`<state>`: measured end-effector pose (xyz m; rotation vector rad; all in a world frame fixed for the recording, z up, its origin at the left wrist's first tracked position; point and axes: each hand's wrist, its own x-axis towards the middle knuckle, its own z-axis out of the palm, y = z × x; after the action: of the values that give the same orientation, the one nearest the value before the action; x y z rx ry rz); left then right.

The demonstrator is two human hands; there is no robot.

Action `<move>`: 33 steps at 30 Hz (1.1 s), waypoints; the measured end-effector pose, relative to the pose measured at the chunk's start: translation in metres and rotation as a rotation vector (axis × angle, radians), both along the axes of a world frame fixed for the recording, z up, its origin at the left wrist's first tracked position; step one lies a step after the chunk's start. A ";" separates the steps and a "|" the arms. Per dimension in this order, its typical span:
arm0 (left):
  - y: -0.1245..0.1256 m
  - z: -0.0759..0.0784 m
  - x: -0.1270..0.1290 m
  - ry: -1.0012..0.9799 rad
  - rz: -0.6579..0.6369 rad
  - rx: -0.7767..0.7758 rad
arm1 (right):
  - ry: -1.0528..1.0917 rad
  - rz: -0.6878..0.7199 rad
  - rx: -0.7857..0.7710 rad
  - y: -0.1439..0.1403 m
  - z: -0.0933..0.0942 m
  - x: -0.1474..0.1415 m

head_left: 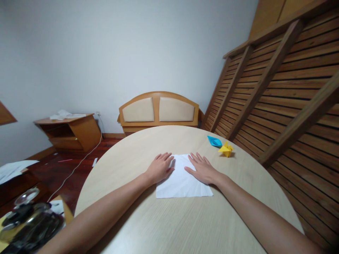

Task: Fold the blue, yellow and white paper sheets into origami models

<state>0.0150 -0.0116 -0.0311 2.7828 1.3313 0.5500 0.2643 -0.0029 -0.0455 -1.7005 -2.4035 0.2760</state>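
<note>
A white square sheet of thin paper (182, 183), lightly creased, lies flat on the round table (127, 218) in front of me. My left hand (160, 167) rests palm down over its left edge, fingers stretched out. Over the right edge lies my right hand (201, 168), also flat, with its fingers spread. Neither hand grips anything. Beyond my right hand, near the table's far right edge, sit a blue folded paper boat (214, 141) and a yellow folded paper bird (226, 150).
Slatted wooden panels (286, 81) lean along the right side, close to the table. A headboard (159, 93) stands behind it by the wall. To the left are a low wooden cabinet (87, 135), a white cable (76, 165) on the floor, and a glass pot (39, 225).
</note>
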 end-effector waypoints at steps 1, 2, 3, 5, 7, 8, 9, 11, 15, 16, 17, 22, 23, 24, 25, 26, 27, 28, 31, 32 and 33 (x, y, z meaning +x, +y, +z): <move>-0.002 0.001 0.001 -0.018 -0.031 0.026 | -0.003 -0.020 0.005 -0.001 -0.001 -0.004; -0.005 0.001 0.003 -0.033 -0.070 0.032 | -0.005 -0.033 0.011 -0.001 -0.002 -0.007; -0.008 0.001 0.005 -0.040 -0.108 0.016 | -0.005 -0.036 0.014 -0.001 -0.003 -0.010; -0.013 -0.001 0.009 -0.022 -0.145 -0.063 | 0.001 -0.012 0.016 0.001 -0.006 -0.011; -0.015 -0.003 0.010 0.025 -0.141 -0.154 | 0.000 0.004 0.015 0.004 -0.007 -0.007; -0.014 -0.004 0.009 0.044 -0.135 -0.187 | -0.008 -0.014 0.015 0.005 -0.007 -0.004; -0.013 -0.004 0.008 0.059 -0.130 -0.208 | -0.021 -0.047 0.021 0.007 -0.005 0.000; -0.010 -0.005 0.003 0.070 -0.127 -0.221 | -0.053 -0.120 0.079 0.009 -0.001 0.008; -0.004 -0.005 -0.005 0.067 -0.132 -0.210 | 0.039 0.070 0.267 0.005 0.015 0.008; -0.002 -0.005 -0.007 0.067 -0.139 -0.206 | 0.088 0.164 0.259 0.002 0.018 0.004; 0.000 -0.005 -0.009 0.071 -0.144 -0.206 | 0.131 0.252 0.233 -0.002 0.020 -0.001; 0.018 -0.003 -0.025 0.106 -0.055 -0.144 | 0.156 0.484 -0.008 -0.016 0.022 -0.018; 0.021 -0.002 -0.028 0.096 -0.011 -0.089 | 0.145 0.489 -0.046 -0.017 0.021 -0.017; 0.022 0.000 -0.030 0.078 0.018 -0.029 | 0.134 0.482 -0.069 -0.017 0.020 -0.015; 0.023 0.003 -0.030 0.055 0.021 0.024 | 0.123 0.471 -0.085 -0.017 0.020 -0.013; 0.022 0.005 -0.030 0.029 -0.007 0.061 | 0.112 0.459 -0.098 -0.016 0.020 -0.010; 0.019 0.007 -0.027 0.004 -0.066 0.074 | 0.098 0.449 -0.114 -0.016 0.019 -0.008; 0.016 0.009 -0.024 -0.016 -0.145 0.065 | 0.085 0.440 -0.127 -0.015 0.019 -0.006; 0.002 0.014 -0.013 0.006 -0.374 -0.028 | 0.069 0.418 -0.129 -0.014 0.020 -0.004; -0.001 0.014 -0.010 0.013 -0.401 -0.030 | 0.076 0.415 -0.109 -0.014 0.020 -0.004; -0.003 0.014 -0.008 0.016 -0.415 -0.034 | 0.086 0.416 -0.083 -0.014 0.021 -0.004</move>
<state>0.0068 -0.0149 -0.0170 2.9136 0.7165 0.4762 0.2603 -0.0167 -0.0247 -1.1711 -2.6924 0.5005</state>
